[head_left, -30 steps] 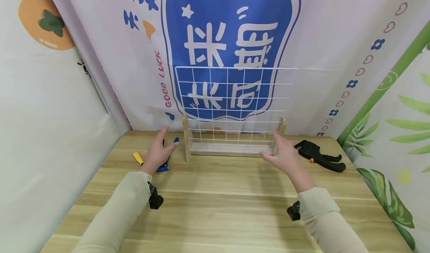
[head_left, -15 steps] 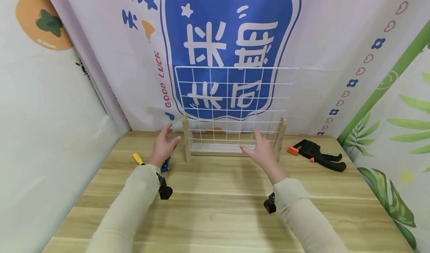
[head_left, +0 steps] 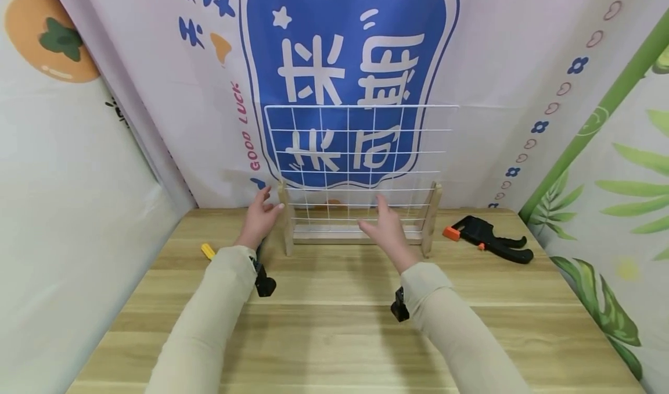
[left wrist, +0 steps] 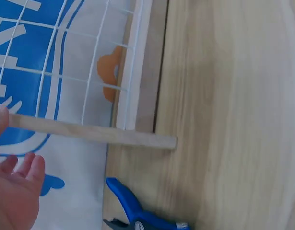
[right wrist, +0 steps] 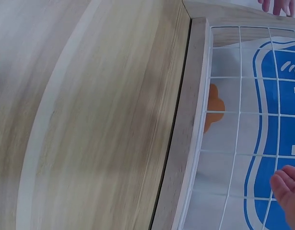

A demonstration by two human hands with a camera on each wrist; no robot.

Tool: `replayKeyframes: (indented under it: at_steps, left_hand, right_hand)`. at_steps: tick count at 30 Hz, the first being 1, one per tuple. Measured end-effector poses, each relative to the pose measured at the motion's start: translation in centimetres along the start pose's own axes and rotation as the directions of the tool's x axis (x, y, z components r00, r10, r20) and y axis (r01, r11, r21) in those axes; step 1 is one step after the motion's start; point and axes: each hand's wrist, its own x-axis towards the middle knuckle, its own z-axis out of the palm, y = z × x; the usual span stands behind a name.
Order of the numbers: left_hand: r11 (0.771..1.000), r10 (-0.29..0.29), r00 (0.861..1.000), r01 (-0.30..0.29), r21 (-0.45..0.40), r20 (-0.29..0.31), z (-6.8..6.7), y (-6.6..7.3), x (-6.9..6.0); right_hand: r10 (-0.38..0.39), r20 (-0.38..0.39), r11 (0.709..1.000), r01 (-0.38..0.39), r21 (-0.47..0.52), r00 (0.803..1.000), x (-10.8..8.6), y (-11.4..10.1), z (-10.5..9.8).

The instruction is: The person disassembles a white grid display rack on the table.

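A white wire grid panel [head_left: 347,153] stands upright in a wooden stand with a left post [head_left: 286,219], a right post [head_left: 431,219] and a low crossbar [head_left: 355,235]. My left hand [head_left: 258,221] is beside the left post, thumb and fingers spread apart around its upper end. In the left wrist view the thumb lies at the post's top; whether it touches cannot be told. My right hand [head_left: 388,231] hovers before the grid's lower right part, fingers loosely extended, holding nothing. In the right wrist view its fingers [right wrist: 281,187] appear near the wires.
Blue-handled pliers [left wrist: 130,203] lie left of the stand, mostly hidden by my left hand in the head view. A yellow handle [head_left: 208,251] is further left. To the right lies a black pistol-grip tool [head_left: 491,238] with an orange tip. A printed cloth [head_left: 481,92] hangs behind.
My right hand has moved left, from the right post to in front of the grid. My left hand has shifted right and forward, closer to the left post. The view has turned slightly.
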Motion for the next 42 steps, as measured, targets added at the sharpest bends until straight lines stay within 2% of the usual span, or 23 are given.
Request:
replayKeyframes:
  at_steps: [4,9,12,16,20,24,28,33,38,42]
  left_hand:
    - [0.999,-0.016,0.999,0.015,0.029,0.032,0.3,0.7,0.6]
    - [1.000,0.016,0.997,-0.014,-0.018,0.077,0.9,1.3,1.3]
    - [0.999,-0.021,0.994,0.026,-0.043,0.107,1.1,1.5,1.6]
    - [0.998,-0.055,0.989,0.058,-0.019,0.134,0.9,1.4,2.2]
    - [0.999,-0.033,0.987,0.030,0.018,0.160,0.6,1.0,2.7]
    - [1.000,-0.003,0.984,0.006,-0.012,0.178,0.4,0.6,2.8]
    - [0.998,0.026,0.984,-0.014,-0.069,0.176,0.4,0.2,2.9]
    - [0.992,0.031,0.985,-0.010,-0.127,0.167,0.3,0.0,2.8]
    - [0.992,0.022,0.989,-0.003,-0.129,0.145,0.3,0.1,2.7]
    - [0.991,0.007,0.990,0.011,-0.130,0.138,0.5,0.2,2.5]
  right_hand:
    - [0.022,-0.011,1.000,-0.022,0.000,1.000,0.6,-0.7,0.4]
    - [0.074,-0.047,0.997,-0.074,-0.001,0.996,1.2,-1.3,0.5]
    - [0.085,-0.044,0.996,-0.085,0.011,0.995,1.4,-1.7,0.5]
    - [0.078,-0.033,0.996,-0.076,0.044,0.996,1.9,-2.4,0.5]
    - [0.106,-0.045,0.992,-0.103,0.071,0.993,2.2,-2.8,0.8]
    - [0.134,-0.073,0.987,-0.126,0.105,0.988,2.4,-2.8,1.2]
    - [0.129,-0.095,0.985,-0.117,0.126,0.987,2.7,-2.9,1.3]
    - [0.136,-0.070,0.987,-0.129,0.098,0.988,3.0,-3.3,1.3]
    - [0.157,-0.050,0.985,-0.153,0.077,0.986,3.2,-3.6,1.4]
    - [0.167,-0.073,0.986,-0.166,0.024,0.983,3.3,-3.4,1.7]
